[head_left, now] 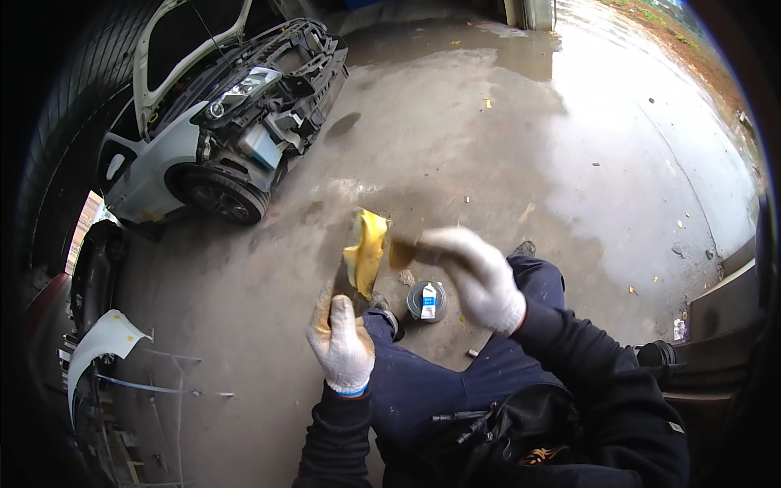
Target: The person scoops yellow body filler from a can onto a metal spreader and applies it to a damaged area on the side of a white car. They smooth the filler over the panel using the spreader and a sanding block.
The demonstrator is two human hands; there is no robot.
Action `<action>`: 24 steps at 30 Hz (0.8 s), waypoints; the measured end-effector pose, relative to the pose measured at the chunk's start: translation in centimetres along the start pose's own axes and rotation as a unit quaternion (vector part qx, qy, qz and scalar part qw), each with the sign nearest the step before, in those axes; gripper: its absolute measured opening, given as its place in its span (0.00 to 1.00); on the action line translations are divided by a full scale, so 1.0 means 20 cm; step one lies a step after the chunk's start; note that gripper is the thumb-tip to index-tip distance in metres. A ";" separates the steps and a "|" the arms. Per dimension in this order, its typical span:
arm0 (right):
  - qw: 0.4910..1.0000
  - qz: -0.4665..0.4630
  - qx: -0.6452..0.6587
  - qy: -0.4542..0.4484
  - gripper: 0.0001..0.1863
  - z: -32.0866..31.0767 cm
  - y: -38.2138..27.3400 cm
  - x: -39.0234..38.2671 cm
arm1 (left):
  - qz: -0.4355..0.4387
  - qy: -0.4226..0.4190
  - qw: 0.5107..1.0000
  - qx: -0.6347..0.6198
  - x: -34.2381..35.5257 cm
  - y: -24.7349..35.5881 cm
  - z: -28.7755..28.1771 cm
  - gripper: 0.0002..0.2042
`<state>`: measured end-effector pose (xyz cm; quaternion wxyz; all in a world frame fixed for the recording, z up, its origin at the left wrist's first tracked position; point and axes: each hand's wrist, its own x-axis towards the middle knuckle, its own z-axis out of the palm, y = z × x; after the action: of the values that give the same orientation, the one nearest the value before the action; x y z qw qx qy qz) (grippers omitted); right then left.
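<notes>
My left hand (342,346), in a white glove, is closed on the lower end of a flat plate. Thick yellow paste, which looks like body filler (370,252), covers most of the plate and hides its shape. Just to the right, my gloved right hand (482,281) grips a small brownish spreader (402,251), blurred by motion. The spreader's tip is close to the paste's right edge; I cannot tell whether they touch. On the floor between my legs stands a round grey can (417,312), with a white and blue tube (429,301) lying on its lid.
A light-coloured car (175,163) with its hood up and front bumper off stands at the far left. Nearer on the left, a loose white fender (110,342) rests on a thin metal stand (181,382). Wet patches (521,57) and scattered leaves mark the concrete floor (423,154).
</notes>
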<state>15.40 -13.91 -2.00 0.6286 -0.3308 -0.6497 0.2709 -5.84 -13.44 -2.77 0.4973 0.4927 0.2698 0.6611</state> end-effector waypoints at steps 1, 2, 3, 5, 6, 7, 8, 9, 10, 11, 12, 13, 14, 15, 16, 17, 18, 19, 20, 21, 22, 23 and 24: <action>0.991 0.049 0.107 0.056 0.20 0.01 -0.01 0.04 | 0.009 -0.028 0.999 0.025 -0.02 0.00 0.00 0.18; 0.990 0.067 0.117 0.037 0.17 0.00 -0.04 0.09 | 0.018 -0.055 0.997 0.049 -0.03 -0.01 0.00 0.18; 0.998 0.015 0.067 0.011 0.16 0.02 0.01 0.13 | 0.005 -0.040 0.998 0.054 -0.03 -0.01 0.02 0.19; 0.996 -0.021 -0.072 -0.039 0.15 0.02 -0.03 0.11 | -0.019 -0.008 0.998 0.065 -0.02 -0.02 0.08 0.20; 0.995 -0.031 -0.078 -0.044 0.16 0.06 0.00 0.08 | -0.018 -0.007 0.998 0.052 -0.01 -0.02 0.11 0.22; 0.993 -0.050 -0.097 -0.041 0.17 0.08 0.00 0.05 | -0.029 -0.006 0.999 0.030 0.00 -0.03 0.11 0.21; 0.993 -0.046 -0.095 -0.047 0.18 0.09 0.00 0.02 | -0.039 -0.005 0.999 0.010 0.00 -0.05 0.10 0.20; 0.994 -0.040 -0.090 -0.053 0.19 0.11 -0.01 -0.01 | -0.050 -0.001 0.999 -0.007 0.00 -0.06 0.08 0.19; 0.989 -0.036 -0.123 -0.079 0.21 0.12 -0.01 -0.05 | -0.074 0.010 0.996 -0.040 0.01 -0.06 0.08 0.18; 0.987 -0.054 -0.121 -0.088 0.23 0.13 0.01 -0.09 | -0.058 0.020 0.998 -0.032 0.03 -0.05 0.08 0.18; 0.987 -0.045 -0.125 -0.087 0.22 0.15 0.02 -0.13 | -0.042 0.030 0.998 -0.023 0.05 -0.03 0.08 0.18; 0.987 -0.036 -0.128 -0.087 0.22 0.16 0.03 -0.15 | -0.025 0.039 0.999 -0.015 0.06 -0.02 0.08 0.18; 0.992 0.014 -0.080 -0.098 0.20 0.14 0.03 -0.15 | -0.015 0.035 0.999 -0.001 0.06 0.01 0.04 0.18; 0.992 0.063 -0.033 -0.108 0.18 0.11 0.03 -0.15 | 0.009 -0.009 1.000 -0.017 0.07 0.05 0.05 0.19; 0.984 0.145 0.015 -0.098 0.14 0.06 0.01 -0.11 | 0.029 0.011 1.000 -0.006 0.08 0.09 0.08 0.19; 0.986 0.160 0.028 -0.038 0.15 0.01 0.01 -0.08 | 0.047 0.030 0.998 0.003 0.08 0.12 0.10 0.20; 0.970 0.198 0.132 0.039 0.16 -0.03 0.04 -0.04 | 0.030 0.022 0.999 -0.026 0.08 0.15 0.09 0.24; 0.945 0.216 0.223 0.100 0.18 -0.07 -0.01 0.04 | -0.009 0.011 0.997 -0.079 0.06 0.14 0.07 0.25; 0.912 0.187 0.328 0.161 0.18 -0.04 -0.10 0.15 | -0.046 0.002 0.991 -0.128 0.03 0.13 0.06 0.27; 0.897 0.163 0.380 0.157 0.21 -0.05 -0.14 0.20 | -0.081 -0.010 0.980 -0.182 -0.01 0.11 0.05 0.28; 0.894 0.158 0.390 0.152 0.22 -0.03 -0.19 0.22 | -0.110 -0.009 0.974 -0.199 -0.04 0.06 0.06 0.31; 0.891 0.153 0.401 0.146 0.23 0.00 -0.23 0.24 | -0.146 0.005 0.965 -0.217 -0.07 0.02 0.08 0.30; 0.916 0.132 0.365 0.099 0.25 0.01 -0.21 0.20 | -0.162 0.016 0.960 -0.228 -0.08 -0.03 0.09 0.30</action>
<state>14.79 -13.50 3.67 0.7254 -0.1868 -0.3903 0.5352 -3.96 -14.90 -3.34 0.6927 0.3055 0.1956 0.6233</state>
